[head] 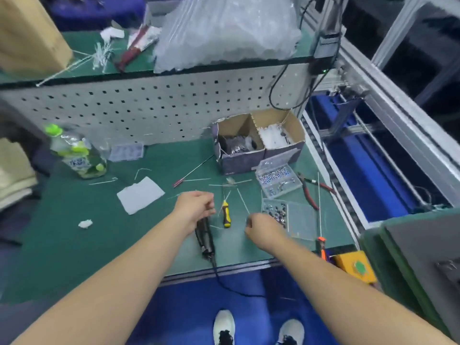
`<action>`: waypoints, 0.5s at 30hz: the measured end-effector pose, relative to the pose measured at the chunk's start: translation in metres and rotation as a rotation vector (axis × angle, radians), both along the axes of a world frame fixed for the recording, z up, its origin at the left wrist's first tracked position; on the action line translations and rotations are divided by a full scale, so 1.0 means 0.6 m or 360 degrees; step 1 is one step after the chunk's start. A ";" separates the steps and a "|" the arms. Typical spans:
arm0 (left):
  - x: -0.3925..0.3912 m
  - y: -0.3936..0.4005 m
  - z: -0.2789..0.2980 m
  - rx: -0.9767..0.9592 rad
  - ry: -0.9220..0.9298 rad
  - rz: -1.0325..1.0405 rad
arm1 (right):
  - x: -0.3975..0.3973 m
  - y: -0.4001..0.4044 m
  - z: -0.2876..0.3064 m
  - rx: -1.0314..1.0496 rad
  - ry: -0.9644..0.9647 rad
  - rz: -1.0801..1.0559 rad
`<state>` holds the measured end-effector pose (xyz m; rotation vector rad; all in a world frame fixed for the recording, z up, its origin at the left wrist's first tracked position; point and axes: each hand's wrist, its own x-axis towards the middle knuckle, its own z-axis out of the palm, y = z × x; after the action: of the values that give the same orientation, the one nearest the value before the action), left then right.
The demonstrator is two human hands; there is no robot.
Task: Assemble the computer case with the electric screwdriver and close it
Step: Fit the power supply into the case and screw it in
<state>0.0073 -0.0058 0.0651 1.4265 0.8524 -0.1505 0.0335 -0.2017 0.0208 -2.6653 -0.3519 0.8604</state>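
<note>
Green bench mat (74,245) carries the work. My left hand (194,207) grips the electric screwdriver (205,239), whose black body trails from the fist toward the bench edge. Just right lies a yellow-handled screwdriver (225,214). My right hand (263,229) hovers beside it, fingers curled; whether they pinch anything, I cannot tell.

Bare forearms, white trainers

Both arms are bare from the elbow down, with no sleeves, gloves, watch or rings in view on the left hand (195,206) or right hand (263,226). The shoes (224,324) are white with dark laces.
</note>
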 end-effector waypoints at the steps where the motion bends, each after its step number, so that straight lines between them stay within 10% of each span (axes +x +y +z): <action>1: -0.009 0.018 -0.012 0.0015 0.0025 0.0031 | -0.006 0.028 -0.011 0.0012 0.0012 0.0037; 15: -0.086 0.152 -0.079 0.0015 0.0186 0.0330 | -0.025 0.273 -0.111 -0.0106 0.0046 -0.0163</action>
<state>-0.0445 0.0856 0.0175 1.3386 1.0925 -0.0731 0.0184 -0.0379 -0.0458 -2.7017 -0.1809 0.8928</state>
